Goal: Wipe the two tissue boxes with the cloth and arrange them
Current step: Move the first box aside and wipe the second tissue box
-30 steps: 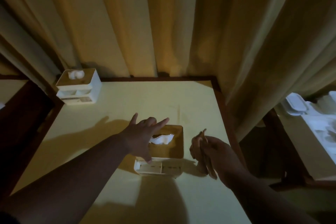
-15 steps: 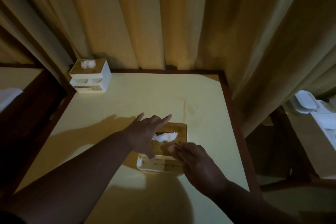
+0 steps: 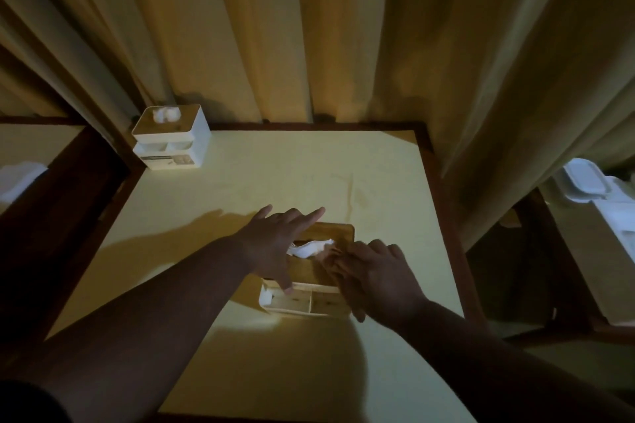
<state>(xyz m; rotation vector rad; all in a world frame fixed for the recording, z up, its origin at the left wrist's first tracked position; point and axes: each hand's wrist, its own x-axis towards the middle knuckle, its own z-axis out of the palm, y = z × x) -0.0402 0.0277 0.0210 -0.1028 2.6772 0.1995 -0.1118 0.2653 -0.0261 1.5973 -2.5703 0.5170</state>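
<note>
The near tissue box [image 3: 338, 232], white with a wooden lid and a tissue [image 3: 309, 247] poking out, stands on the yellow table [image 3: 275, 175]. My left hand [image 3: 275, 244] rests on its left side with fingers spread straight and the thumb on the front edge. On the right part of the lid lies my right hand [image 3: 378, 271], holding a brownish cloth [image 3: 329, 256] that is mostly hidden under the fingers. A second, matching tissue box [image 3: 171, 137] stands at the table's far left corner.
Yellow curtains [image 3: 309, 27] hang close behind the table. The table has a dark wooden rim. White lidded containers [image 3: 584, 182] sit on a lower surface to the right. A white object [image 3: 17, 178] lies on another surface at the left.
My right hand moved left from beside the box onto its lid, bringing the cloth down on the wood. My left hand stayed on the box.
</note>
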